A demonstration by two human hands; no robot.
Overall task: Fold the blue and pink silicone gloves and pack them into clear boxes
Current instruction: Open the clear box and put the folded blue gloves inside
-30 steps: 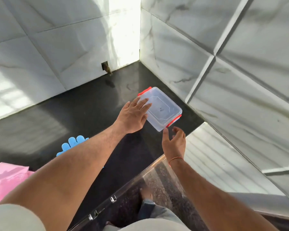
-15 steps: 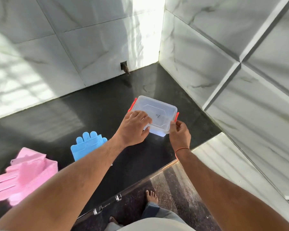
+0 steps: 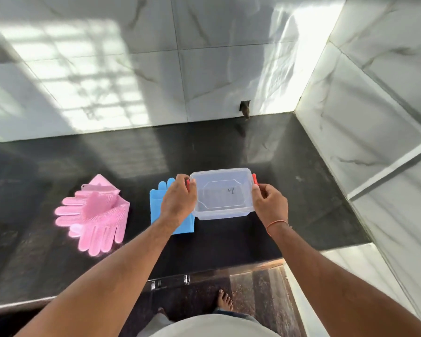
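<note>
Pink gloves (image 3: 95, 212) lie in a loose heap at the left of the dark tabletop (image 3: 229, 244); the blue gloves (image 3: 157, 205) lie just right of them, partly under the left hand (image 3: 178, 203). Both hands hold the lidded clear box (image 3: 223, 193) by its ends, left fingers (image 3: 184, 178) and right hand (image 3: 269, 203) pinching the red clips (image 3: 254, 178). If one clip releases before the other, the box may tip or skid onto the blue gloves.

Box (image 3: 223, 194) rightmost on counter (image 3: 229, 147) – one glove pair (image 3: 156, 205) just left, other pair (image 3: 95, 215) further left
</note>
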